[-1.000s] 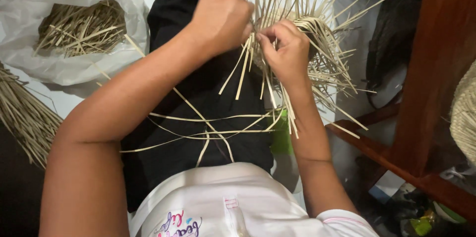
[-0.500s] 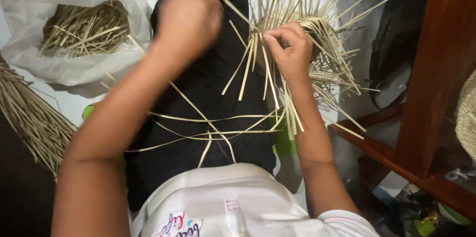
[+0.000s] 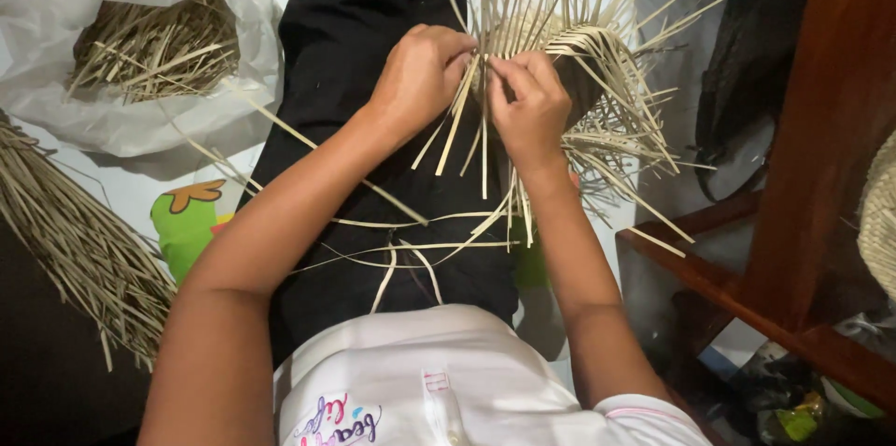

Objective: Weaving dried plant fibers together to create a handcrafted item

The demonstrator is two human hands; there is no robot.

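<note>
white short-sleeved shirt (image 3: 448, 381) | pink trim | black trousers (image 3: 373, 129)

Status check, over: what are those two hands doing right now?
Left hand and right hand both pinching pale straw strips of the half-woven piece over the lap. Loose strips trail across black trousers. Nothing blocking.

Woven straw piece (image 3: 597, 45): strand tips cut off by top edge; centre hidden behind both hands | left hand (image 3: 420, 77): fingertips buried among strands, grip unclear | right hand (image 3: 527, 105): fingertips likewise hidden | straw bundle (image 3: 75, 241): runs past left edge | plastic bag (image 3: 56, 101): cropped at top-left.
</note>
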